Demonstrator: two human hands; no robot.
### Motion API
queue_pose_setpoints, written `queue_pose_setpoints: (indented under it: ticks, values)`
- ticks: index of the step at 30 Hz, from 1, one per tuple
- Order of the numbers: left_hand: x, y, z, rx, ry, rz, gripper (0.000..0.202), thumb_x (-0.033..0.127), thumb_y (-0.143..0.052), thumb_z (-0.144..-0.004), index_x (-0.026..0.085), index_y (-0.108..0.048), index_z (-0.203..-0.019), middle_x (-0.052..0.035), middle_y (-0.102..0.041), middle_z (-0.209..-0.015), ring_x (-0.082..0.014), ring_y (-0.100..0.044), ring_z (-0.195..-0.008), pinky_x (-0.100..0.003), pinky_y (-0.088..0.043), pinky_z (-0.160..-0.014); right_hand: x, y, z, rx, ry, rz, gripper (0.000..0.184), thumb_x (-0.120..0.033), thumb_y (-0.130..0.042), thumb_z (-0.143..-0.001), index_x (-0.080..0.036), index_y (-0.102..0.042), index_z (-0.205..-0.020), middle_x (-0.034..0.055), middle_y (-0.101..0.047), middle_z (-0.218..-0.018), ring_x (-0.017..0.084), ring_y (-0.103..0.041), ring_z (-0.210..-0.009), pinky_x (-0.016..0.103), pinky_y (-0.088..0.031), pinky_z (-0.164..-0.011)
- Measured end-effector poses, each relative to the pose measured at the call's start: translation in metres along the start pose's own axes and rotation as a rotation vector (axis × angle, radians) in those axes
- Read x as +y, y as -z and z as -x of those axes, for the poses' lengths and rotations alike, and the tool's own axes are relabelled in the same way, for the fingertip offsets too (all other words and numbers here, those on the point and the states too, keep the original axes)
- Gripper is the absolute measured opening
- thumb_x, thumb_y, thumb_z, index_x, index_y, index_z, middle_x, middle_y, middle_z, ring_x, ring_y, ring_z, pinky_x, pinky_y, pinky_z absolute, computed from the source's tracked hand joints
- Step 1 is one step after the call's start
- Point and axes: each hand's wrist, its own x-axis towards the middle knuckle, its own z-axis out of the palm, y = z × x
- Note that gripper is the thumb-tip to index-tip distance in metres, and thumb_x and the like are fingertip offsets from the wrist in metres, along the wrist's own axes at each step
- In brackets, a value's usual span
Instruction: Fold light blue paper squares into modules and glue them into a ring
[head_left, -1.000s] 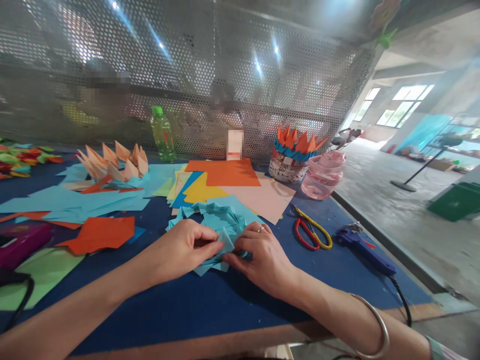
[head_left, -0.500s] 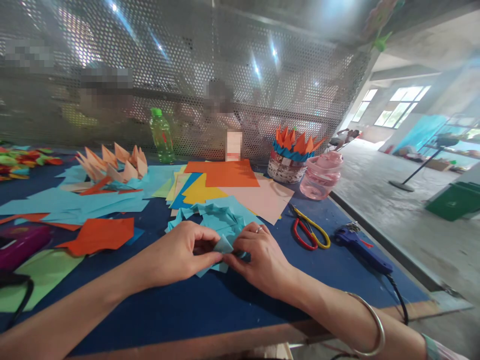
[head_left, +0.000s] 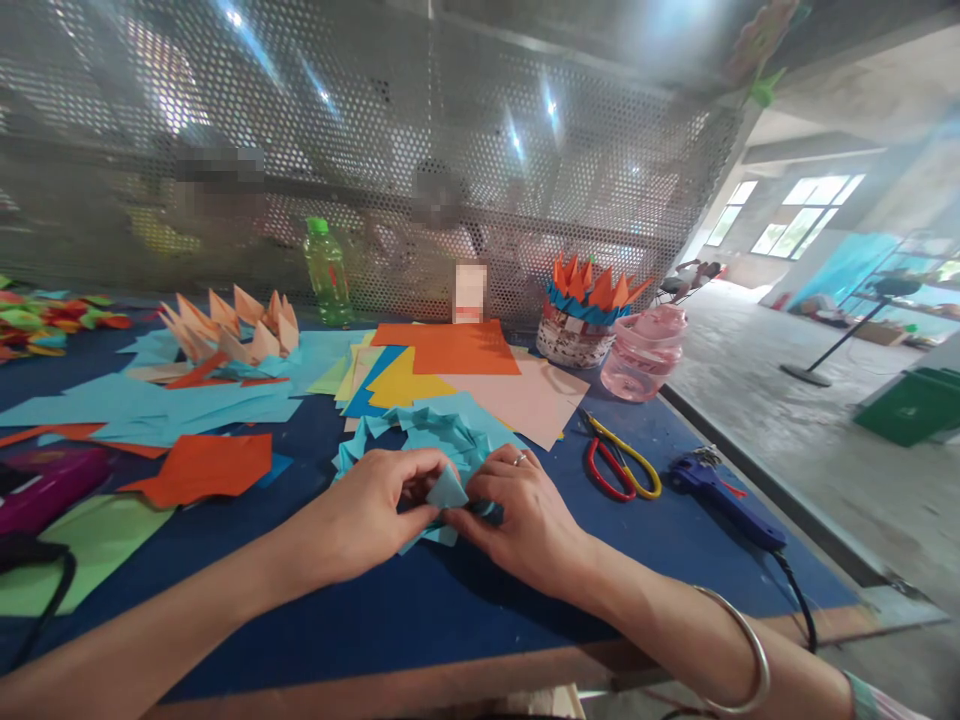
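Observation:
A ring of folded light-blue paper [head_left: 367, 432] lies on the blue tabletop in front of me. At its near edge my left hand [head_left: 379, 505] pinches a folded, pointed paper piece between thumb and fingers. My right hand [head_left: 521, 515], with a ring on one finger, grips the same near side of the paper ring from the right. The pointed tip of the piece shows between the two hands. Parts of the ring's near side are hidden behind my fingers.
Scissors [head_left: 619, 460] and a blue glue gun [head_left: 727, 505] lie on the right. Behind stand a pink jar [head_left: 643, 355], a basket [head_left: 570, 338] and a green bottle [head_left: 328, 275]. Coloured sheets [head_left: 465, 350] and a peach paper ring [head_left: 262, 335] lie farther back; a purple tool [head_left: 56, 485] is left.
My left hand has shifted slightly to the right, its fingers curling more over the folded point. The right hand stays almost still. The view has moved a little.

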Motion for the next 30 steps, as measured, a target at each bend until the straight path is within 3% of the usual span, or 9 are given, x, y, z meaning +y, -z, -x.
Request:
queue_pose_setpoints:
  ticks: [5,15,25,30]
  values:
    - [-0.0010,-0.0020,0.0011,0.018,0.008,0.007,0.020,0.021,-0.053,-0.074,0.018,-0.060,-0.093,-0.0002,-0.064,-0.074,-0.0149,-0.061,-0.070,-0.022,-0.047,-0.062,-0.0012,0.0009,0.0005,0.033,0.002,-0.050,0.016,-0.035,-0.064,-0.079,-0.019,-0.063,-0.082,0.0021,-0.065,-0.080,0.018,-0.053,-0.085,0.031,-0.034,-0.076]
    - [0.0032,-0.0021,0.0001,0.026,0.039,-0.062,0.039,0.014,-0.051,-0.071,0.019,-0.052,-0.110,0.0037,-0.061,-0.066,-0.0134,-0.058,-0.063,-0.022,-0.043,-0.059,-0.0031,-0.0013,-0.0004,0.103,0.007,-0.128,0.014,-0.031,-0.067,-0.077,-0.019,-0.059,-0.077,0.0000,-0.063,-0.075,0.017,-0.054,-0.080,0.031,-0.035,-0.076]
    - [-0.0024,-0.0018,-0.0009,0.004,0.048,0.036,0.041,0.015,-0.052,-0.070,0.019,-0.051,-0.111,0.0018,-0.066,-0.073,-0.0152,-0.062,-0.071,-0.023,-0.046,-0.064,-0.0029,-0.0003,-0.0006,0.074,0.017,-0.119,0.013,-0.031,-0.064,-0.079,-0.020,-0.057,-0.078,0.0006,-0.062,-0.076,0.017,-0.052,-0.081,0.031,-0.036,-0.075]
    - [-0.0023,-0.0018,-0.0015,-0.025,0.057,0.136,0.042,0.014,-0.053,-0.071,0.019,-0.050,-0.112,-0.0010,-0.069,-0.085,-0.0167,-0.064,-0.080,-0.026,-0.049,-0.071,-0.0019,0.0020,0.0005,0.041,0.039,-0.082,0.020,-0.031,-0.068,-0.070,-0.019,-0.057,-0.083,0.0015,-0.061,-0.079,0.019,-0.052,-0.084,0.033,-0.036,-0.077]
